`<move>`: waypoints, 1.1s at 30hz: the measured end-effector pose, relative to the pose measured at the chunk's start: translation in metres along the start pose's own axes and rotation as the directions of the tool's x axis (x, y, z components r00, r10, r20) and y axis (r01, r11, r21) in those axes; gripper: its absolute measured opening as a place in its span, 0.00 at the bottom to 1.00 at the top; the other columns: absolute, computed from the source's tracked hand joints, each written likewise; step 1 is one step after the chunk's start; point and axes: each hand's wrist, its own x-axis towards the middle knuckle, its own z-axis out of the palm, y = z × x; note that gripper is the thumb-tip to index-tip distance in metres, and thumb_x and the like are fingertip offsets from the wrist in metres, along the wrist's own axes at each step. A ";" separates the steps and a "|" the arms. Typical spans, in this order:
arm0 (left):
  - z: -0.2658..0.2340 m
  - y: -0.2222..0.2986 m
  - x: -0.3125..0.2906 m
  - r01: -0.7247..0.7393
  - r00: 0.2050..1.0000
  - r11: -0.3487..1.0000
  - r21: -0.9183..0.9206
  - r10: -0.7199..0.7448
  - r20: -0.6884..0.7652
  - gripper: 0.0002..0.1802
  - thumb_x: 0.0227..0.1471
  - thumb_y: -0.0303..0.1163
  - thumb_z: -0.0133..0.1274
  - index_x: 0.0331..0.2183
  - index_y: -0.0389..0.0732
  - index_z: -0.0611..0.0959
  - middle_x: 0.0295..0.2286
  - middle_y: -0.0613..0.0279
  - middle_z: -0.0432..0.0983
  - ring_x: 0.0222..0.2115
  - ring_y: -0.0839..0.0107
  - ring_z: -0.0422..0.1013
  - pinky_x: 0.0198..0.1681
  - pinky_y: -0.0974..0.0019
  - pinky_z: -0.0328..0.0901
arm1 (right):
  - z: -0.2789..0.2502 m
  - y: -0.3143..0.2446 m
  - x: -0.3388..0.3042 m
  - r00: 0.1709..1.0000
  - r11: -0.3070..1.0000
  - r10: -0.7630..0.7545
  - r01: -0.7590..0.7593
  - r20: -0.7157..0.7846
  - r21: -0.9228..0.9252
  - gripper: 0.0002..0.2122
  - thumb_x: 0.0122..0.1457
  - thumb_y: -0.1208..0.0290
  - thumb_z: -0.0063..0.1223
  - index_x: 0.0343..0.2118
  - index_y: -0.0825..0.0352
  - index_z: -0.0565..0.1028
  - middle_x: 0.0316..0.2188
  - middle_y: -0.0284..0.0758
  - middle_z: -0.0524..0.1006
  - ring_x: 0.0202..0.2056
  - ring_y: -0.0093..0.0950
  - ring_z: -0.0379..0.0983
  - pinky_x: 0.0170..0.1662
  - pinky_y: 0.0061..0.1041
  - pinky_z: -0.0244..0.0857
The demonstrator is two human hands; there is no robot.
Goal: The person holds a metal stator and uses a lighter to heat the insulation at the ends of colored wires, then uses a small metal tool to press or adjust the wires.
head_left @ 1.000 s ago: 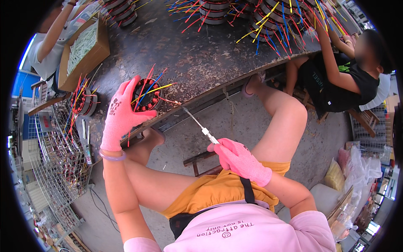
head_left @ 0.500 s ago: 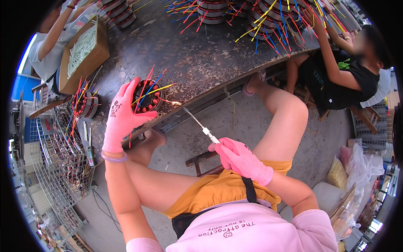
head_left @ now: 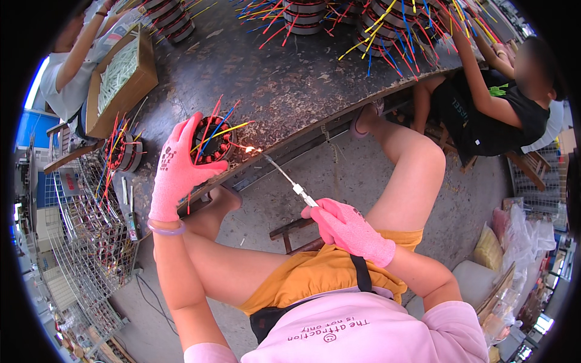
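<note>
My left hand (head_left: 175,163), in a pink glove, curves round the side of a motor stator (head_left: 226,147) near the table edge. Red coils ring the stator, and red, blue and yellow wires stick out of it. Pink-gloved too, my right hand (head_left: 351,228) grips the white handle of a thin torch (head_left: 298,189). The torch's long metal tube points up and left toward the stator. A small bright flame (head_left: 253,149) burns off its tip, beside the stator's right side, where a wire end appears to sit in the glow.
Another wired stator (head_left: 124,151) stands left of my hand. A cardboard box (head_left: 148,63) of pale tubes sits on the dark worn table (head_left: 242,66). Stacked stators (head_left: 302,18) line the far side. Co-workers sit at left and right. A wire rack (head_left: 78,254) stands at lower left.
The glow at the torch tip is brighter and larger. Both my hands stay almost in place. The co-worker at the right has shifted slightly.
</note>
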 end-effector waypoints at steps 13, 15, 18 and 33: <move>0.002 -0.001 0.000 0.008 1.000 1.000 0.005 -0.008 0.002 0.53 0.28 0.36 0.73 0.58 0.33 0.69 0.51 0.46 0.69 0.52 0.49 0.68 0.56 0.56 0.63 | -0.002 0.003 0.000 0.998 0.996 -0.067 0.067 0.008 -0.054 0.16 0.67 0.59 0.43 0.44 0.68 0.75 0.15 0.28 0.66 0.17 0.15 0.59 0.22 0.18 0.52; 0.001 -0.001 0.000 0.009 1.000 1.000 0.007 -0.009 0.002 0.53 0.28 0.37 0.73 0.58 0.33 0.69 0.51 0.46 0.69 0.52 0.48 0.68 0.56 0.56 0.63 | -0.002 0.005 0.001 0.996 0.994 -0.087 0.087 0.009 -0.059 0.16 0.67 0.59 0.43 0.44 0.68 0.75 0.15 0.28 0.67 0.17 0.15 0.59 0.22 0.18 0.52; 0.001 -0.001 0.000 0.009 1.000 1.000 0.003 -0.009 0.000 0.53 0.28 0.37 0.73 0.58 0.33 0.69 0.51 0.46 0.69 0.52 0.49 0.68 0.56 0.56 0.63 | -0.001 0.009 0.003 0.998 0.998 -0.066 0.066 -0.008 -0.024 0.16 0.67 0.59 0.43 0.45 0.67 0.75 0.15 0.28 0.67 0.15 0.15 0.57 0.21 0.19 0.50; 0.000 -0.001 0.000 0.025 0.999 0.999 0.023 -0.026 0.039 0.53 0.30 0.31 0.71 0.60 0.34 0.66 0.54 0.49 0.67 0.54 0.56 0.68 0.58 0.61 0.62 | -0.001 0.011 0.004 0.997 0.997 -0.070 0.070 -0.014 -0.026 0.17 0.67 0.58 0.43 0.45 0.67 0.75 0.15 0.28 0.67 0.14 0.15 0.56 0.20 0.19 0.50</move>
